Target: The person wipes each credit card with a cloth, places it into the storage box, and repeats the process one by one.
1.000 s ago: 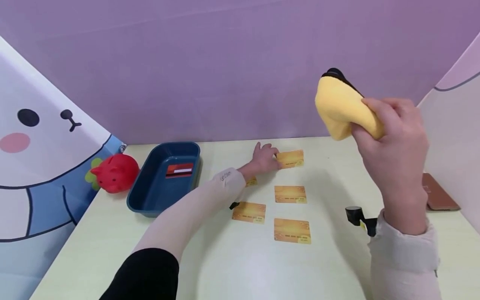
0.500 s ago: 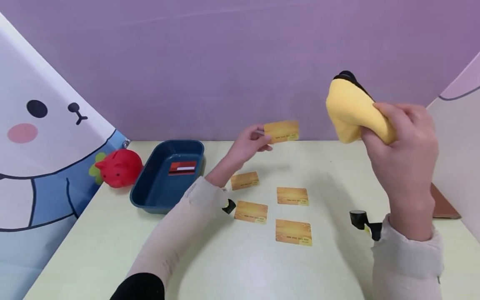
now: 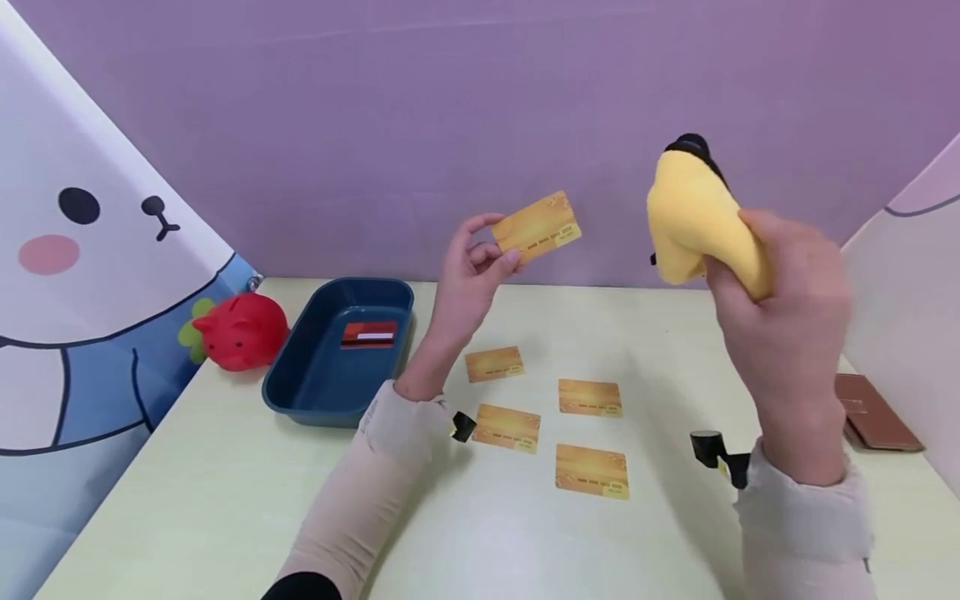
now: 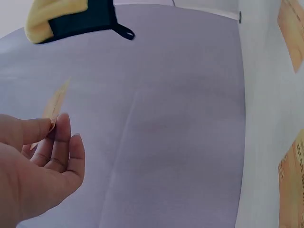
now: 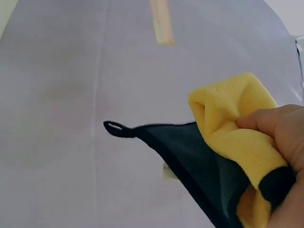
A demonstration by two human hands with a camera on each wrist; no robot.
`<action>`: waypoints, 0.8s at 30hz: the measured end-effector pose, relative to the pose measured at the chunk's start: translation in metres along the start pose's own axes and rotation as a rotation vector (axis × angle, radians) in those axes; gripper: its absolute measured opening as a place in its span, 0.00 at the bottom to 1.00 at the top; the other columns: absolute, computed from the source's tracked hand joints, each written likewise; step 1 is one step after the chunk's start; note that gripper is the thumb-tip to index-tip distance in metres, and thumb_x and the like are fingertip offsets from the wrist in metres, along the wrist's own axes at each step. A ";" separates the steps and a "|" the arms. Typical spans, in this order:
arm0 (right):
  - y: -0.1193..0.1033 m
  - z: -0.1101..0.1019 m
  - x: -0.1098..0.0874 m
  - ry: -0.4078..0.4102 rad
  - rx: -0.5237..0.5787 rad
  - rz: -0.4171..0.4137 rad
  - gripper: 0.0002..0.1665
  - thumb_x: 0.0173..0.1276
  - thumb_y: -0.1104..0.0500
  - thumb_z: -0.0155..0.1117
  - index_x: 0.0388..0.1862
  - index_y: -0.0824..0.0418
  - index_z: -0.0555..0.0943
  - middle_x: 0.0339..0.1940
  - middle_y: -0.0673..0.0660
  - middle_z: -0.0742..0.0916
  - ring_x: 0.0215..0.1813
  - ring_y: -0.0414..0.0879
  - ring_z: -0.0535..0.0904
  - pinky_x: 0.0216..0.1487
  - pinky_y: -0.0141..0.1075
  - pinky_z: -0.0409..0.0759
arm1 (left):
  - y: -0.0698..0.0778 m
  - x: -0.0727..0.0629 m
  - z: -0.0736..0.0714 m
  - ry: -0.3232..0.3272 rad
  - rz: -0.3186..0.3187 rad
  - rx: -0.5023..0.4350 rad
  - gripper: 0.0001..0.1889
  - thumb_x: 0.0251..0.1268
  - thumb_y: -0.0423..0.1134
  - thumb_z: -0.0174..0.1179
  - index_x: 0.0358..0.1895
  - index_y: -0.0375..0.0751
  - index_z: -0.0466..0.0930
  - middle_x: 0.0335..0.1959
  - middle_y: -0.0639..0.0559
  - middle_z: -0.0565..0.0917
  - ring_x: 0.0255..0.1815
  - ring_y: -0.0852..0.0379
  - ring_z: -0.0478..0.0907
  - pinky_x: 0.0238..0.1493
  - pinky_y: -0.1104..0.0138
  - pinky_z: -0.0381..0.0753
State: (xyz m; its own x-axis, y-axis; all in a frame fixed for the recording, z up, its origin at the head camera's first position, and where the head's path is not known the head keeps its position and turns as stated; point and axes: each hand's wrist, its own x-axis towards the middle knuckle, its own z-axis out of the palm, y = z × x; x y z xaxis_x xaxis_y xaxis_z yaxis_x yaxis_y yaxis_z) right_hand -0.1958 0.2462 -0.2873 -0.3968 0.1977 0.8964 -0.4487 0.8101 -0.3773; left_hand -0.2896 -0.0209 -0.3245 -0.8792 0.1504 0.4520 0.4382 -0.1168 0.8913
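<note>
My left hand (image 3: 467, 287) pinches a gold bank card (image 3: 537, 227) by its left end, thumb in front, raised above the table. In the left wrist view the card (image 4: 56, 102) shows nearly edge-on between thumb and fingers. My right hand (image 3: 787, 325) grips a folded cloth (image 3: 697, 217), yellow on one side and dark on the other, held up at the right. The right wrist view shows the cloth's dark side (image 5: 190, 147) and a hanging loop at its corner. Several more gold cards lie flat on the table, among them a front one (image 3: 592, 471) and a back one (image 3: 493, 364).
A blue tray (image 3: 300, 396) stands at the left with a red card (image 3: 369, 335) inside. Beside it sits a red piggy bank (image 3: 246, 332). At the right edge lies a brown leather-like wallet or notebook (image 3: 877, 412). A purple backdrop (image 3: 375, 150) rises behind the table.
My left hand has lifted the gold card off the back of the table and brought it up and leftward, tilting it. The right hand still holds the cloth in nearly the same place.
</note>
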 end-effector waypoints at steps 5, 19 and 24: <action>-0.008 0.013 -0.010 -0.019 -0.060 -0.039 0.17 0.65 0.60 0.66 0.53 0.61 0.84 0.44 0.71 0.86 0.46 0.68 0.79 0.44 0.60 0.75 | 0.004 -0.008 0.009 -0.038 -0.009 0.060 0.25 0.69 0.30 0.62 0.68 0.46 0.71 0.34 0.38 0.85 0.39 0.40 0.83 0.47 0.67 0.83; -0.025 0.030 -0.026 -0.109 -0.081 -0.151 0.17 0.66 0.63 0.64 0.53 0.56 0.86 0.45 0.71 0.82 0.47 0.68 0.77 0.35 0.59 0.78 | 0.011 -0.020 0.028 -0.073 0.026 0.225 0.26 0.70 0.33 0.62 0.69 0.48 0.68 0.35 0.43 0.87 0.33 0.55 0.81 0.35 0.70 0.74; -0.028 0.036 -0.029 -0.142 -0.081 -0.198 0.19 0.63 0.66 0.65 0.52 0.53 0.87 0.44 0.71 0.83 0.45 0.68 0.77 0.35 0.60 0.78 | 0.011 -0.023 0.030 -0.084 0.019 0.182 0.23 0.70 0.32 0.61 0.67 0.43 0.70 0.38 0.40 0.88 0.36 0.54 0.84 0.38 0.70 0.77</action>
State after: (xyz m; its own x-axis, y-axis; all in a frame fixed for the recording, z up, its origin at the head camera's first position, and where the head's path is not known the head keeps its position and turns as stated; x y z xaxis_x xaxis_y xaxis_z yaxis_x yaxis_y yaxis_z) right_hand -0.2003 0.1974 -0.3113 -0.4183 -0.0443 0.9072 -0.4653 0.8683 -0.1721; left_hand -0.2585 0.0041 -0.3239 -0.8554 0.2321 0.4631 0.4874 0.0580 0.8712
